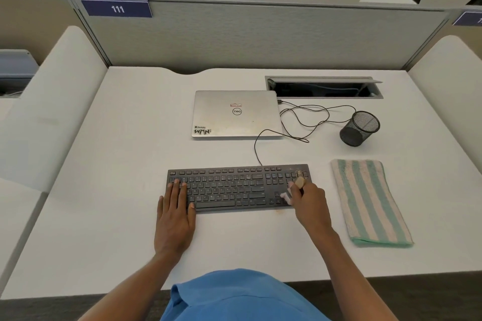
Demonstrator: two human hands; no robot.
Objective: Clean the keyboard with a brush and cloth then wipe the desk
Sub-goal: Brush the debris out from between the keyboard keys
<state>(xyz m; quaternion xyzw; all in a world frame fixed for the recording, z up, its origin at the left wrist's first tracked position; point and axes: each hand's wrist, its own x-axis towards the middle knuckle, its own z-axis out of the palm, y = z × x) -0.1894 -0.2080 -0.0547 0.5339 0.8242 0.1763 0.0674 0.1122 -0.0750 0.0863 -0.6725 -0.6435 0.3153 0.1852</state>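
keyboard under hands, brush (right)

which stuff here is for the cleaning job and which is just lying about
For the job:
keyboard
brush, held in the right hand
striped cloth
desk
left hand, flat on the keyboard

Lying about:
closed laptop
mesh cup
cable

Bright, even, nearly shadowless light; wide-angle bending at edges, slightly soft focus
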